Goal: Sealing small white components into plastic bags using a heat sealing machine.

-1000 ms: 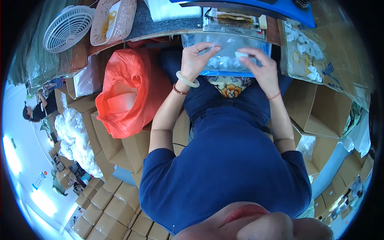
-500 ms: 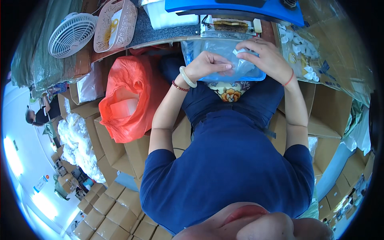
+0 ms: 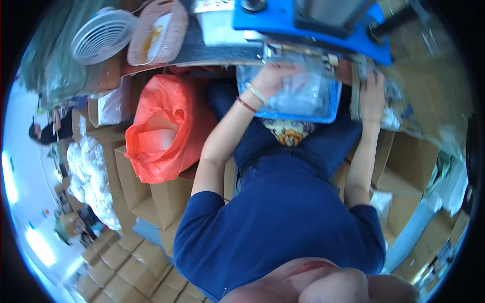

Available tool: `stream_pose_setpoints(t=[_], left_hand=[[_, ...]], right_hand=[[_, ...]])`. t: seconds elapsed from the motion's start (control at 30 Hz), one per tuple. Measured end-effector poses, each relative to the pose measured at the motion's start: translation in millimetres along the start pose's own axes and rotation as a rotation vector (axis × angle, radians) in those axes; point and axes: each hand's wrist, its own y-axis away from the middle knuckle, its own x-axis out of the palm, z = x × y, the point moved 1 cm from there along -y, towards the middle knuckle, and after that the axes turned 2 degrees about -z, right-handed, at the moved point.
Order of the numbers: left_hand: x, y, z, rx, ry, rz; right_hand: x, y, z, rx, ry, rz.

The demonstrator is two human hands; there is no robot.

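lying just right of your right hand (image 3: 373, 96), small white plastic-looking pieces (image 3: 389, 119) sit nearer it than your left hand (image 3: 276, 78) (blur hides whether either grips anything).

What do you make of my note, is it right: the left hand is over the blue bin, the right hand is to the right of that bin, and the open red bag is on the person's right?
One slip: the open red bag is on the person's left, as the head view shows. The left hand over the blue bin and the right hand to its right stand.
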Motion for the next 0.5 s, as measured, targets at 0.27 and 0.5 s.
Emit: stream_pose_setpoints(t=[0.27,0.5], left_hand=[[-69.4,-18.6,-98.3,1.079,-1.654,-0.732],[-98.3,-20.5,-70.5,0.974,-1.681,-0.77]], right_hand=[[-3.9,17.2,-15.3,-0.061,-0.065,-0.013],[1.7,23.1,-19.3,-0.002,-0.126,-0.073]])
